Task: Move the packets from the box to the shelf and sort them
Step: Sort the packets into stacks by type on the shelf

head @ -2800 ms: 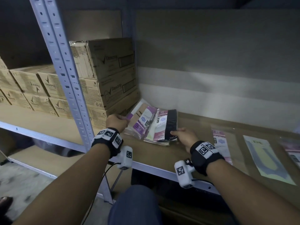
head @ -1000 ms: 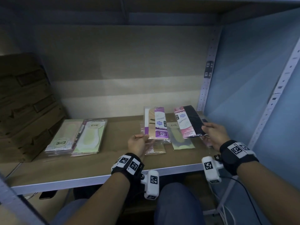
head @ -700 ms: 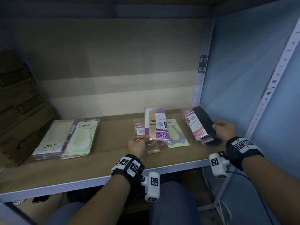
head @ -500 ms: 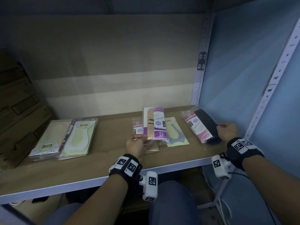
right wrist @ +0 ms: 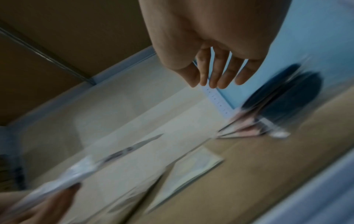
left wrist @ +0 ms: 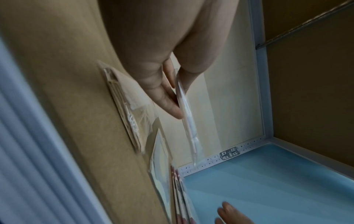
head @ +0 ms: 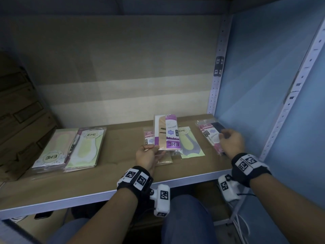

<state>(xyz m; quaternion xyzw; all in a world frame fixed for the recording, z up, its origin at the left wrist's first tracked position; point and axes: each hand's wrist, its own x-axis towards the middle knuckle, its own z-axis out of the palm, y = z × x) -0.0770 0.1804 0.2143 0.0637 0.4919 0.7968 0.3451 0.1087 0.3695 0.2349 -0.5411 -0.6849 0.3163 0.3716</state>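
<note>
A purple-and-beige packet (head: 167, 133) is held tilted above the middle of the shelf (head: 123, 173), pinched at its lower left corner by the left hand (head: 146, 155). In the left wrist view the thumb sits on one face and the fingers (left wrist: 168, 98) on the other, so the packet is seen edge-on, clear of the board. It is probably kept raised so its label can be read before a pile is chosen.

Directly beneath it, 2 groups lie flat on the shelf: a pink-labelled packet over a beige one (head: 149, 138) and, just beside these, a pale green packet with a grey sole shape (head: 190, 143). Toward the right end of the shelf, close to the blue side panel (head: 263, 85), a pink-and-black pile (head: 210, 133) lies at a slant. The right hand (head: 230, 143) hovers over its near end; in the blurred right wrist view its fingers (right wrist: 220, 75) hang loosely extended and empty, apart from the pile, which suggests that pile has been set down.

Near the left end, well apart from the rest, 2 pale packets (head: 70, 148) lie side by side, apparently a finished group. Stacked cardboard cartons (head: 15, 120) stand beyond the shelf's left end. The source box is not in view.

Sorting appears partly done, with the held packet not yet placed.
</note>
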